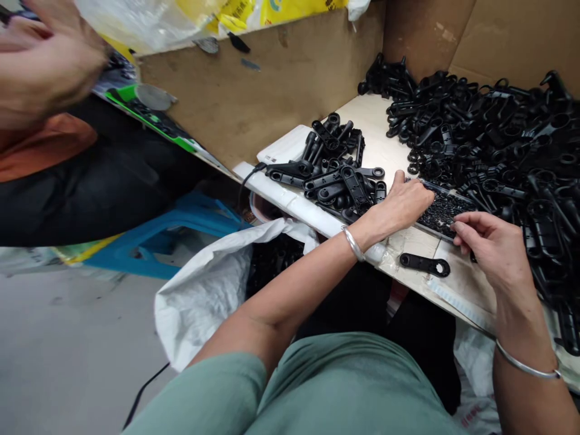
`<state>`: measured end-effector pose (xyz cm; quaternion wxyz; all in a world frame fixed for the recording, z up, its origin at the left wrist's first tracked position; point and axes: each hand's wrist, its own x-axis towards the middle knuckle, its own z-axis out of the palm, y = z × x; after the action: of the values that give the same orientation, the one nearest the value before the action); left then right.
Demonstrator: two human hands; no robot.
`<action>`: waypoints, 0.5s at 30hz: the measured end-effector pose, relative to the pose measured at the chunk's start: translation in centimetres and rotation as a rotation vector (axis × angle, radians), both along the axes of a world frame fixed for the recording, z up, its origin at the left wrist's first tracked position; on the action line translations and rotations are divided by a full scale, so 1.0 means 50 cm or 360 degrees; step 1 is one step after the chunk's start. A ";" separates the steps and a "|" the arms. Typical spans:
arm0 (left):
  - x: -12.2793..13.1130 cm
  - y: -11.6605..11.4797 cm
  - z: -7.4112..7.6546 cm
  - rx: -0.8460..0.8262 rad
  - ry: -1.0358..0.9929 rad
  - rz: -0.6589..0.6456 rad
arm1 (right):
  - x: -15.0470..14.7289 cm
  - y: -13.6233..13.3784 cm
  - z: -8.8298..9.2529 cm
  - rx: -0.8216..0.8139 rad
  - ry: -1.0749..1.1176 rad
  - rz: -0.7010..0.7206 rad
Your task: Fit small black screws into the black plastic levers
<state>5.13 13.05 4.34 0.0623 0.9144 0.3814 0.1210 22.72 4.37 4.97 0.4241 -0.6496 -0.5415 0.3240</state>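
Note:
A clear shallow tray [437, 232] full of tiny black pieces sits on the workbench. My left hand [402, 202] is at its left end, fingers curled down over the rim; what they grip, if anything, is hidden. At the tray's right side, my right hand [492, 244] has thumb and index finger pinched together on something too small to make out. One flat black part with a ring end [425, 264] lies on the bench in front of the tray, touched by neither hand.
Black plastic parts [480, 133] are heaped behind and right of the tray, with a smaller pile [335, 175] at left. A cardboard wall [272, 90] borders the bench. A white sack [203, 290] hangs below. Another person's hand [49, 66] shows upper left.

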 end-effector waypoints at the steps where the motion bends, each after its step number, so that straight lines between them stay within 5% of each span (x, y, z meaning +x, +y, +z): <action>1: -0.002 -0.002 0.003 -0.0021 -0.0003 0.0021 | -0.001 -0.003 -0.001 -0.0007 0.0095 -0.0008; 8: -0.028 -0.016 0.023 -0.0331 -0.0564 0.0089 | -0.010 -0.021 -0.006 -0.0066 0.0593 -0.0046; 15: -0.046 -0.051 -0.005 -0.0843 -0.1500 0.0089 | -0.024 -0.039 -0.007 -0.0099 0.0845 0.0025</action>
<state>2.82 10.51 4.10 0.4519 0.7035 0.3538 0.4193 21.53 2.42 4.64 0.5287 -0.5504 -0.4061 0.5027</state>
